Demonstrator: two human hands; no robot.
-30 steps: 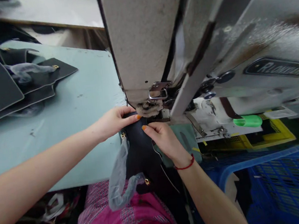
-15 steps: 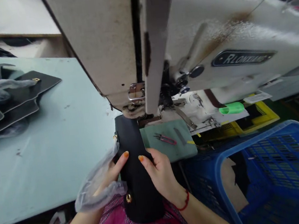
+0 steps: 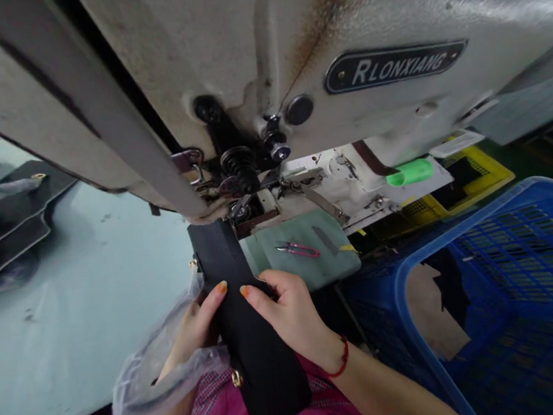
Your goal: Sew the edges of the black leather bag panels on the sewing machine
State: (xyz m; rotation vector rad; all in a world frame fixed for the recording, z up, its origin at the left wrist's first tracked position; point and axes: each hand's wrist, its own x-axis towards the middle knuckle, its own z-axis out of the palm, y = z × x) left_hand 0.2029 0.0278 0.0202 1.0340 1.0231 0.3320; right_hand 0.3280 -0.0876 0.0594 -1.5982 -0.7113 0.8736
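Note:
A long black leather bag panel (image 3: 250,330) runs from my lap up to the sewing machine (image 3: 249,57), its far end under the machine head. My left hand (image 3: 197,323) grips the panel's left edge, thumb on top. On the right edge my right hand (image 3: 291,309) is closed the same way, thumb on top and fingers beneath. A plastic-wrapped handle (image 3: 160,374) loops off the left side, fixed by gold rings (image 3: 236,377), and passes over my left wrist. The machine head hides where the panel meets the needle.
Pink-handled thread snips (image 3: 299,250) lie on the green pad right of the panel. A blue basket (image 3: 401,300) with scraps stands at the right, a yellow crate (image 3: 489,170) behind it. More black panels (image 3: 13,217) lie on the pale table (image 3: 115,279) at left.
The view has swung and moved closer to the machine, so the machine head and panel appear farther left. Both hands keep their hold on the panel, which looks slightly more slanted.

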